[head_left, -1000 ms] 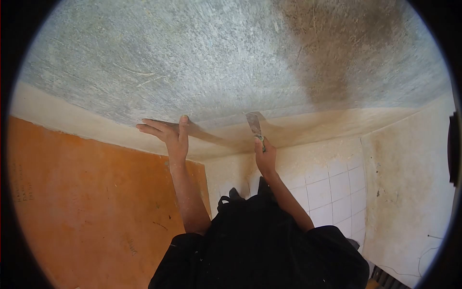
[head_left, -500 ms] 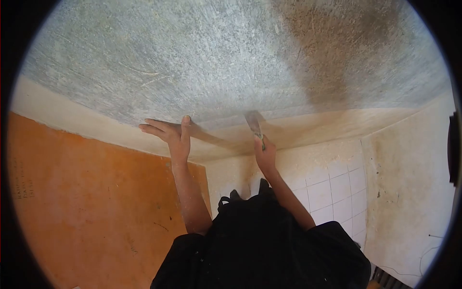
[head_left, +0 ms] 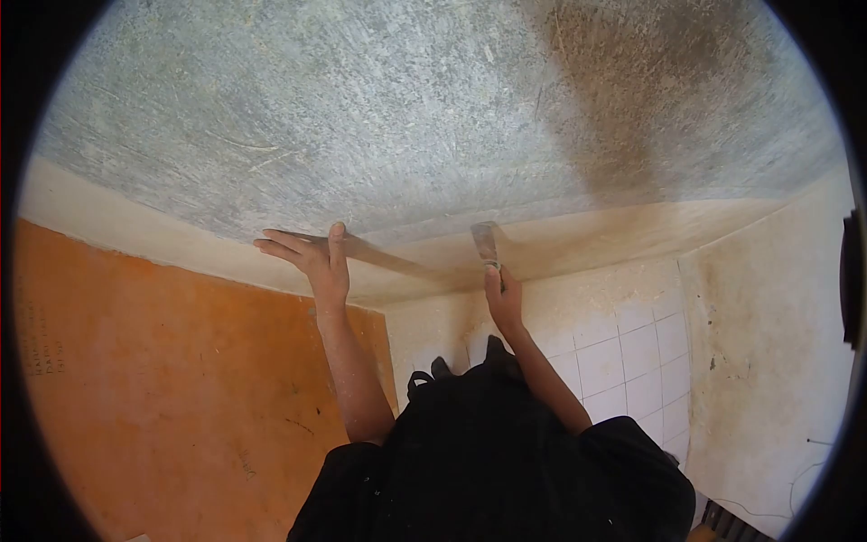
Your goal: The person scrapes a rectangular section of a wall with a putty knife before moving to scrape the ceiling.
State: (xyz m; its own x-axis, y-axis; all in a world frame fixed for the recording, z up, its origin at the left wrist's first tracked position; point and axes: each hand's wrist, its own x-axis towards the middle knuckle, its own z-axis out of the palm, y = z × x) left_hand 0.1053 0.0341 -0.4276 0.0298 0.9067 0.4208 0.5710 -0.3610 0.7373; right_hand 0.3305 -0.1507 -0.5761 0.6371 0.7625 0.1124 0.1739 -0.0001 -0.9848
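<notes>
In front of me is a wall, its upper part rough grey (head_left: 388,108) and its lower part a smooth cream band (head_left: 578,237). My left hand (head_left: 323,267) lies with fingers spread against the wall near where grey meets cream. My right hand (head_left: 506,296) is closed around the handle of a scraper (head_left: 485,242). The scraper's flat metal blade points up and meets the wall at the border of the two surfaces. Most of the handle is hidden in my fingers.
An orange wall (head_left: 181,388) with handwriting stands on the left. White floor tiles (head_left: 623,357) lie below, with dust near the wall. A stained cream wall (head_left: 759,352) rises on the right, with a thin wire (head_left: 750,512) low on it.
My right hand and the scraper have shifted slightly down and right, with the blade lower on the wall. My left hand has slid a little left and down, still spread.
</notes>
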